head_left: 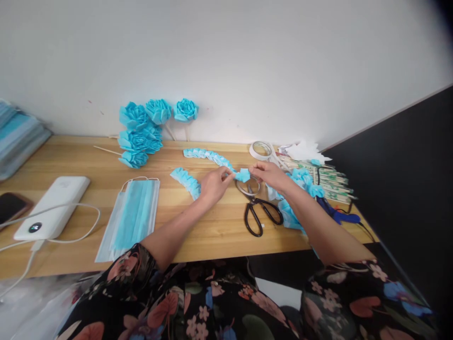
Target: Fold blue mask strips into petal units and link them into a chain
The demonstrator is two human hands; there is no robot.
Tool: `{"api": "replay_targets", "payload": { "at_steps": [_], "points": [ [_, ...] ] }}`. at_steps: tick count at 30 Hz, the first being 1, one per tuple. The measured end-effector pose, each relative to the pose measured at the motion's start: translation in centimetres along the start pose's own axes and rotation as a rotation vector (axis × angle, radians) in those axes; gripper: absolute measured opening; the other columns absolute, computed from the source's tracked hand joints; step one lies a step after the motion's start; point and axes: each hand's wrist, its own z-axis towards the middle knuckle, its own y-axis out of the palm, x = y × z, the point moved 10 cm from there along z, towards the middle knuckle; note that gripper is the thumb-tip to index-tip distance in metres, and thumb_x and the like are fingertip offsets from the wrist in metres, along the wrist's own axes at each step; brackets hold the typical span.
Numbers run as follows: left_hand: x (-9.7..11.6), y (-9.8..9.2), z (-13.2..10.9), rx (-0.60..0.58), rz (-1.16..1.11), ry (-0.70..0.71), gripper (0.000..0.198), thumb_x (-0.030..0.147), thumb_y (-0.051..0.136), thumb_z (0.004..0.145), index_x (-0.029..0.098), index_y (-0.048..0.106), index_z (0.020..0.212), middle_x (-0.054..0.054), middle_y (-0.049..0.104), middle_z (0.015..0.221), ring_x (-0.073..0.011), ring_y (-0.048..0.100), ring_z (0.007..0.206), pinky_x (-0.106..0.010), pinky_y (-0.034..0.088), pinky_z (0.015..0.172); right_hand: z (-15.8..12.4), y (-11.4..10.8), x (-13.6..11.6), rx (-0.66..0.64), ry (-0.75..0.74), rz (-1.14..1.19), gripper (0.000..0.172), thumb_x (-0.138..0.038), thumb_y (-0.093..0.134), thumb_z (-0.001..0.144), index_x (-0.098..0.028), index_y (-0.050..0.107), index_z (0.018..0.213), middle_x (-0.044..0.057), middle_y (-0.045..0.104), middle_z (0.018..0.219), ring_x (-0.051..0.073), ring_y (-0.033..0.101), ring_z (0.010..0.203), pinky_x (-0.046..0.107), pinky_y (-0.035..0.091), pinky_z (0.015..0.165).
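Between my hands is a small light-blue fabric petal (242, 175). My left hand (216, 182) pinches its left side, and my right hand (271, 175) pinches its right edge. A curved row of folded blue petals (207, 155) runs along the table up to my left fingertips; I cannot tell whether it joins the held petal. Left of my left hand lies a shorter row of petals (187, 181), its near end close to the hand. Under the held petal are a roll of tape (248, 192) and black-handled scissors (253, 215), both partly covered.
Several blue fabric roses (136, 140) on sticks lie at the back left. Blue face masks (136, 215), a white power bank (53, 205) with a cable and a phone are at left. At right are white tape (261, 150), wrapped chopsticks (332, 182), blue scraps (292, 215) and a blue glue gun (339, 216).
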Motion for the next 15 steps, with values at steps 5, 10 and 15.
{"api": "replay_targets", "payload": {
  "at_steps": [5,10,15],
  "points": [
    [0.0,-1.3,-0.2,0.114,-0.013,0.012,0.024,0.038,0.046,0.092,0.019,0.06,0.088,0.004,0.054,0.061,-0.0116,0.049,0.058,-0.024,0.029,0.057,-1.0,-0.1,-2.3,-0.005,-0.168,-0.082,0.026,-0.044,0.057,0.075,-0.018,0.059,0.074,0.0,0.058,0.068,0.012,0.049,0.058,0.027,0.041,0.059],
    [0.0,-1.1,-0.2,0.105,0.005,0.034,0.02,0.032,0.05,0.09,0.019,0.064,0.086,0.003,0.059,0.063,-0.0114,0.049,0.057,-0.024,0.03,0.056,-2.5,-0.5,-3.8,0.068,-0.267,-0.266,0.022,-0.037,0.055,0.08,-0.018,0.065,0.08,0.002,0.067,0.076,0.015,0.055,0.068,0.028,0.04,0.065],
    [1.3,-0.5,-0.4,0.055,0.065,0.152,0.021,0.027,0.053,0.089,0.021,0.072,0.094,0.0,0.072,0.08,-0.0145,0.061,0.072,-0.024,0.04,0.065,-3.3,0.1,-3.9,0.09,-0.297,-0.298,0.019,-0.034,0.054,0.083,-0.019,0.066,0.084,0.002,0.07,0.083,0.016,0.06,0.073,0.027,0.042,0.066]
  ]
}}
